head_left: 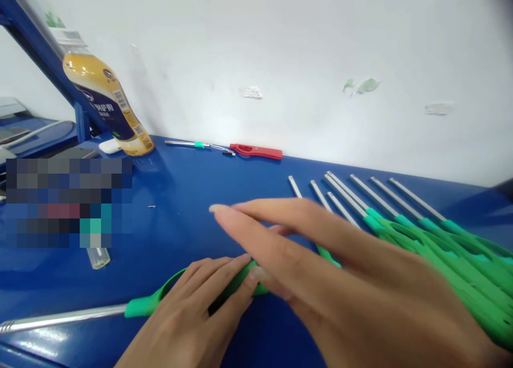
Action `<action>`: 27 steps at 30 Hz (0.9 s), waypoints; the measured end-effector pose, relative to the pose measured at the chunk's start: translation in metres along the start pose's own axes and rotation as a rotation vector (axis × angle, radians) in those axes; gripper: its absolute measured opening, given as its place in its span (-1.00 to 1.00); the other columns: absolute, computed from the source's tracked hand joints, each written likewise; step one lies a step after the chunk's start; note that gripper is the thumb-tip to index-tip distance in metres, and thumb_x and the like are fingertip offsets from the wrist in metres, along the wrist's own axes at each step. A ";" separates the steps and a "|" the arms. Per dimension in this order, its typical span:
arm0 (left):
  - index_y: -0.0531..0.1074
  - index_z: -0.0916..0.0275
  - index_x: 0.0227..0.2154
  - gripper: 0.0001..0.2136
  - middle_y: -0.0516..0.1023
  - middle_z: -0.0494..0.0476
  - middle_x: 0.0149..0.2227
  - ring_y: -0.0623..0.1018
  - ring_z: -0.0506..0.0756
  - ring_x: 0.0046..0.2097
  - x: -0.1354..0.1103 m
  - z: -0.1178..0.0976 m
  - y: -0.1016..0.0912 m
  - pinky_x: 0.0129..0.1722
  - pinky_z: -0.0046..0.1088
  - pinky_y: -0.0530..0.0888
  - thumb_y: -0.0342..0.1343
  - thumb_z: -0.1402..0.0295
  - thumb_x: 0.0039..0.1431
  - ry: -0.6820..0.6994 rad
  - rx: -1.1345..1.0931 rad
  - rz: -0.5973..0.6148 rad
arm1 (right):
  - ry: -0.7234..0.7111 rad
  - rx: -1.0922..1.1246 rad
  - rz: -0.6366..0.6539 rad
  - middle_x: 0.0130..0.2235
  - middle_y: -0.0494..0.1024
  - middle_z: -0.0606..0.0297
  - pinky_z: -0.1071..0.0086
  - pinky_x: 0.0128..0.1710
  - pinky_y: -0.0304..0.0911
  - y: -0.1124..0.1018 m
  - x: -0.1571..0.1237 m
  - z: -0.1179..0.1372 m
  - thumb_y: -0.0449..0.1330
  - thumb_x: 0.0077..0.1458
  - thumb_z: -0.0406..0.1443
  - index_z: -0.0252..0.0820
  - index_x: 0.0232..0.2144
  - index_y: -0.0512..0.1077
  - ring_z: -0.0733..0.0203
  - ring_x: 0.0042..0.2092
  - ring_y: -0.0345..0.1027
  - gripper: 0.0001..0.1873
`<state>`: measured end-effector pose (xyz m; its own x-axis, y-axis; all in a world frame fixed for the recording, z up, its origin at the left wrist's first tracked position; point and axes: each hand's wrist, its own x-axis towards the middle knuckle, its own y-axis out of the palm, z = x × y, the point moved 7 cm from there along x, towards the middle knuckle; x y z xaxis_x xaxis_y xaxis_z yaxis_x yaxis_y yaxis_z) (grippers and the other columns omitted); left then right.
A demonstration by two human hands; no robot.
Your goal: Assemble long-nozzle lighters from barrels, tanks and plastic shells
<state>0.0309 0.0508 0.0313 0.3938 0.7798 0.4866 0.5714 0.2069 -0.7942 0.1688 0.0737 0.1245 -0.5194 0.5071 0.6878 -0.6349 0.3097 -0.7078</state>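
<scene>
Possibly, the green plastic lighter with a silver metal tube [142, 306], stretching from lower left to centre of the frame, could twist on the glossy blue counter [192, 189] if the left hand [188, 312] slackens. A careless sideways sweep of the right hand [340, 274] could nudge the row of similar green lighters [460, 277] at right. The left grip curls round the lighter's body; the right grip is loose, fingers extended, thumb at the body's end, though contact is unclear.
</scene>
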 end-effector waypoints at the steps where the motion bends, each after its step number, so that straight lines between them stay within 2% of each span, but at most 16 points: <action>1: 0.47 -0.06 0.22 -0.55 0.69 0.05 0.01 0.69 0.19 0.04 0.001 0.000 0.001 0.06 -0.23 0.68 -0.05 0.50 0.42 0.020 0.004 0.021 | 0.010 0.032 0.063 0.02 0.67 0.34 0.56 -0.21 0.50 -0.001 0.003 0.000 0.19 0.30 -0.24 0.00 0.22 0.43 0.26 -0.13 0.61 -0.55; 3: 0.46 -0.05 0.24 -0.55 0.69 0.06 0.02 0.69 0.18 0.03 0.002 0.002 0.001 0.06 -0.27 0.67 -0.07 0.49 0.43 0.036 0.031 0.055 | 0.063 0.084 0.168 -0.03 0.66 0.34 0.52 -0.26 0.49 -0.003 0.007 -0.005 0.26 0.20 -0.17 0.00 0.14 0.49 0.24 -0.18 0.58 -0.55; 5: 0.47 0.00 0.23 -0.55 0.68 0.07 0.04 0.69 0.17 0.05 0.002 0.003 0.000 0.08 -0.30 0.66 -0.07 0.51 0.43 0.052 0.067 0.062 | 0.070 0.128 0.249 -0.15 0.62 0.43 0.55 -0.40 0.39 -0.002 0.009 -0.010 0.31 0.21 -0.17 0.06 -0.08 0.57 0.37 -0.35 0.47 -0.78; 7: 0.49 0.10 0.21 -0.59 0.68 0.12 0.06 0.68 0.16 0.07 0.002 0.001 -0.001 0.07 -0.32 0.65 -0.05 0.52 0.44 0.114 0.137 0.057 | 0.066 0.113 0.231 -0.25 0.56 0.45 0.58 -0.46 0.31 -0.001 0.010 -0.019 0.27 0.31 -0.23 0.06 -0.18 0.57 0.45 -0.46 0.34 -0.93; 9: 0.51 0.18 0.17 -0.64 0.68 0.16 0.07 0.69 0.15 0.04 0.000 -0.001 -0.002 0.03 -0.34 0.66 -0.04 0.51 0.46 0.176 0.214 0.042 | 0.066 0.081 0.163 -0.21 0.59 0.40 0.60 -0.35 0.38 -0.002 0.008 -0.025 0.15 0.39 -0.34 0.00 -0.04 0.56 0.42 -0.37 0.45 -0.78; 11: 0.49 0.21 0.20 -0.64 0.67 0.18 0.11 0.69 0.16 0.04 -0.002 -0.001 0.000 0.01 -0.32 0.66 -0.06 0.49 0.49 0.194 0.276 0.059 | 0.027 0.118 0.134 -0.03 0.65 0.30 0.57 -0.16 0.46 -0.002 0.005 -0.025 0.04 0.39 -0.43 -0.10 0.15 0.47 0.33 -0.15 0.58 -0.62; 12: 0.48 0.20 0.22 -0.64 0.66 0.18 0.12 0.68 0.17 0.05 -0.003 0.000 0.001 0.02 -0.31 0.66 -0.05 0.48 0.49 0.192 0.287 0.082 | 0.004 0.159 0.134 0.04 0.65 0.29 0.55 -0.13 0.48 -0.001 0.004 -0.023 0.01 0.38 -0.45 -0.13 0.20 0.43 0.31 -0.10 0.59 -0.57; 13: 0.46 0.18 0.25 -0.63 0.65 0.18 0.14 0.68 0.18 0.07 -0.003 0.001 0.003 0.04 -0.28 0.66 -0.03 0.47 0.48 0.186 0.292 0.108 | -0.009 0.186 0.126 0.05 0.66 0.31 0.54 -0.16 0.50 -0.002 0.003 -0.021 -0.01 0.38 -0.44 -0.11 0.20 0.42 0.30 -0.12 0.61 -0.56; 15: 0.44 0.16 0.27 -0.62 0.63 0.18 0.17 0.67 0.19 0.09 -0.004 0.002 0.004 0.08 -0.26 0.64 0.01 0.45 0.47 0.176 0.282 0.141 | 0.015 0.156 0.076 -0.08 0.68 0.40 0.53 -0.35 0.47 -0.006 0.005 -0.022 0.03 0.40 -0.38 -0.01 0.08 0.49 0.34 -0.30 0.58 -0.66; 18: 0.45 0.15 0.25 -0.63 0.64 0.16 0.15 0.67 0.16 0.08 -0.004 0.001 0.001 0.07 -0.30 0.64 -0.03 0.46 0.49 0.159 0.224 0.106 | 0.072 0.043 0.078 -0.30 0.60 0.49 0.58 -0.53 0.31 -0.005 0.007 -0.025 0.18 0.38 -0.32 0.07 -0.08 0.56 0.45 -0.49 0.42 -0.81; 20: 0.45 0.11 0.24 -0.62 0.64 0.13 0.14 0.67 0.15 0.08 -0.003 0.001 -0.002 0.08 -0.31 0.63 -0.04 0.48 0.49 0.139 0.198 0.080 | 0.060 0.059 0.077 -0.25 0.62 0.47 0.63 -0.50 0.31 -0.005 0.009 -0.022 0.19 0.38 -0.35 0.05 -0.04 0.56 0.47 -0.44 0.45 -0.78; 23: 0.44 0.09 0.26 -0.61 0.64 0.15 0.13 0.66 0.17 0.11 -0.003 0.000 -0.002 0.12 -0.27 0.62 -0.03 0.46 0.48 0.107 0.196 0.090 | 0.045 0.162 0.050 0.04 0.65 0.41 0.59 -0.18 0.48 -0.009 0.009 -0.013 0.17 0.33 -0.37 0.01 0.09 0.53 0.33 -0.14 0.61 -0.66; 24: 0.45 0.10 0.26 -0.61 0.64 0.16 0.13 0.66 0.17 0.11 -0.003 0.000 -0.002 0.11 -0.27 0.63 -0.03 0.46 0.48 0.100 0.190 0.100 | 0.038 0.186 0.073 0.07 0.65 0.39 0.54 -0.12 0.50 -0.008 0.008 -0.011 0.20 0.29 -0.35 0.00 0.10 0.52 0.27 -0.09 0.61 -0.64; 25: 0.46 0.10 0.25 -0.62 0.64 0.17 0.13 0.66 0.17 0.10 -0.002 0.000 -0.001 0.10 -0.28 0.63 -0.03 0.46 0.48 0.095 0.183 0.108 | 0.033 0.188 0.112 0.04 0.66 0.38 0.50 -0.12 0.52 -0.007 0.008 -0.010 0.23 0.26 -0.32 -0.01 0.09 0.53 0.24 -0.11 0.62 -0.64; 27: 0.47 0.09 0.23 -0.62 0.64 0.16 0.12 0.66 0.15 0.09 -0.001 0.000 -0.001 0.08 -0.31 0.64 -0.03 0.46 0.47 0.108 0.174 0.103 | 0.014 0.137 0.142 -0.12 0.67 0.42 0.55 -0.32 0.47 -0.005 0.009 -0.011 0.23 0.29 -0.28 0.02 0.03 0.57 0.33 -0.27 0.57 -0.72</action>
<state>0.0302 0.0495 0.0316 0.5239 0.7361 0.4285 0.3947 0.2360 -0.8880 0.1734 0.0851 0.1322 -0.6019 0.5491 0.5798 -0.6285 0.1221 -0.7682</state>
